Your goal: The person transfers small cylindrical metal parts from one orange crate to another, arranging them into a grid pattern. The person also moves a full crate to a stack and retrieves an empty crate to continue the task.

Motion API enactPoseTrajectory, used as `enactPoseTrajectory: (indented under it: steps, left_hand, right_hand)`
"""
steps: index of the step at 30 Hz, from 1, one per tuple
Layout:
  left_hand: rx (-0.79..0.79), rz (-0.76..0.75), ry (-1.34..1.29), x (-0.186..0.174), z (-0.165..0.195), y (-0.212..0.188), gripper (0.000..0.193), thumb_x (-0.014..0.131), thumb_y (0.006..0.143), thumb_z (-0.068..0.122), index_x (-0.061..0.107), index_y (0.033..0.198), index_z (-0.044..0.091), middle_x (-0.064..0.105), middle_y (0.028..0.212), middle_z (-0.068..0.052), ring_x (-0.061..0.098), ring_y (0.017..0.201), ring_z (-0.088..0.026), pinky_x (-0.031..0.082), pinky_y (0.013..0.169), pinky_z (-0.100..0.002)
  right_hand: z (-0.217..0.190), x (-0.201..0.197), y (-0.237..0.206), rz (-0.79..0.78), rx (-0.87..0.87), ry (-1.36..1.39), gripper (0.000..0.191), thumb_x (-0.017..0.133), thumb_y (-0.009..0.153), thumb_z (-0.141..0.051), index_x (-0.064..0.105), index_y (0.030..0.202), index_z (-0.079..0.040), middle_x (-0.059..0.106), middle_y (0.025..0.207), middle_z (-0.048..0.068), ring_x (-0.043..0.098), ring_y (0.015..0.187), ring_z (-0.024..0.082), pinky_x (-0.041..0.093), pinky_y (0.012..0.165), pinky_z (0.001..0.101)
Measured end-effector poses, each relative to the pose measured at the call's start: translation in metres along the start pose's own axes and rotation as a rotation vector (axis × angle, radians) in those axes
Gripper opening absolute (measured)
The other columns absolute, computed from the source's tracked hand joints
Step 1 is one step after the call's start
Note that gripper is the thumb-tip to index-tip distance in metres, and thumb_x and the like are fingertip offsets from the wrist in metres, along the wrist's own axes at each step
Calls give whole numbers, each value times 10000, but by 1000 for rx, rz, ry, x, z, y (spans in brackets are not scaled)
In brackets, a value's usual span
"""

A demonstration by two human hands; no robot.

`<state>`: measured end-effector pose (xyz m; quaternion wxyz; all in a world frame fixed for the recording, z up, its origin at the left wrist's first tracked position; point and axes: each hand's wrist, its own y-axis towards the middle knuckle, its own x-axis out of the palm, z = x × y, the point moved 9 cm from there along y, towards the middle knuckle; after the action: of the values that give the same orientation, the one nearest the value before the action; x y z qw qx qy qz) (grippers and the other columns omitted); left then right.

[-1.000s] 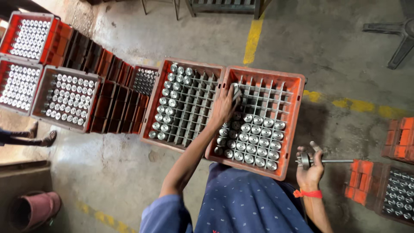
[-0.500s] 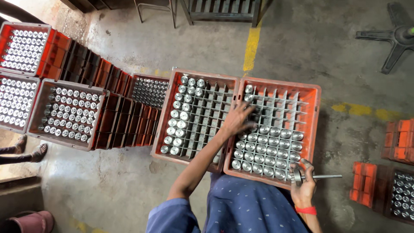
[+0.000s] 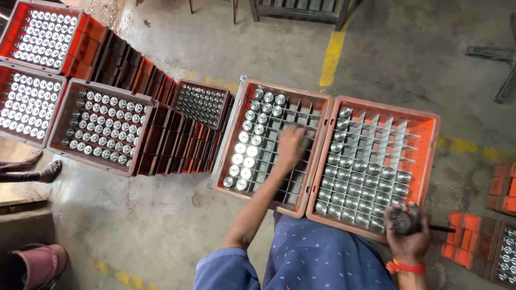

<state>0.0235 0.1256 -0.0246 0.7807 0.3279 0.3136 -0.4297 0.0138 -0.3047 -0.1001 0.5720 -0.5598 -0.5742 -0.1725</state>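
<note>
Left hand (image 3: 291, 145) shifted from right crate (image 3: 424, 161) to left crate (image 3: 226, 150), fingers curled into cells; right hand (image 3: 408, 236), 5 o'clock, clenched round metal shaft (image 3: 403, 221).

Orange gridded crates (image 3: 424, 161) of shiny metal parts sat side by side on the floor, with red stacked crates (image 3: 75, 59) at upper left; no labels, signs or screens showed.

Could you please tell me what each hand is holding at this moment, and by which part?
The right hand grips a metal part by its round head, shaft pointing right. The left hand reaches into the left crate; whether it holds anything cannot be told.
</note>
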Motion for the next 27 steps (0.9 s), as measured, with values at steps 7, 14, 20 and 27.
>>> enactPoseTrajectory:
  steps: [7, 14, 20, 27]
  left_hand:
    - [-54, 189, 264, -62, -81, 56, 534, 779, 797, 318, 689, 1271, 91, 468, 1427, -298, 396, 1345, -476, 346, 1052, -621]
    - [20, 44, 241, -57, -72, 70, 477, 835, 831, 348, 687, 1168, 45, 488, 1438, -239, 395, 1413, -418, 374, 1109, -585]
    - [4, 227, -702, -105, -42, 16, 425, 866, 807, 247, 700, 1148, 56, 657, 1248, -133, 633, 1152, -256, 534, 1007, -407]
    - [-687, -295, -1049, 34, 55, -103, 274, 843, 873, 202, 690, 969, -4, 663, 816, -72, 625, 715, -168, 498, 626, -328]
  right_hand:
    - [45, -2, 7, -28, 143, -487, 405, 508, 1188, -437, 619, 1087, -60, 675, 1081, 144, 683, 1034, 343, 602, 827, 443]
    - [53, -18, -4, 130, 109, -752, 299, 492, 1096, -326, 593, 1111, -45, 699, 1091, 132, 684, 1117, 327, 554, 969, 470]
    - [37, -42, -18, 257, 95, -746, 243, 511, 1099, -255, 585, 1233, -66, 690, 1103, 129, 677, 1093, 264, 533, 958, 405]
    - [75, 34, 21, 84, 76, -739, 238, 553, 1060, -111, 559, 1248, 35, 672, 975, 59, 698, 977, 216, 539, 872, 348]
